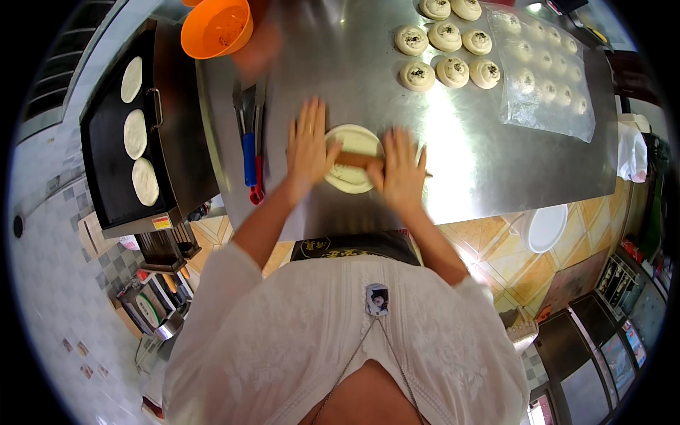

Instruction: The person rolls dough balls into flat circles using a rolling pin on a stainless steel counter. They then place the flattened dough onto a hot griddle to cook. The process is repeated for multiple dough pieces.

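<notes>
A flat round of pale dough [352,136] lies on the steel table [304,64] in front of me. Across its middle runs a short brown wooden rolling pin [355,160]. My left hand [307,157] rests on the pin's left end, fingers stretched forward and the thumb toward the dough. On the other end lies my right hand [401,170], its fingers straight and slightly blurred by motion. Both palms press on the pin without wrapping round it. The pin's ends are mostly hidden under my hands.
Blue-handled tongs [249,157] and red-handled tongs [257,185] lie left. Beyond stands an orange bowl [205,34]. Several dough rounds [135,134] sit on a black griddle [106,185]. At far right are coiled, topped buns [446,37] and more under plastic sheeting [542,122].
</notes>
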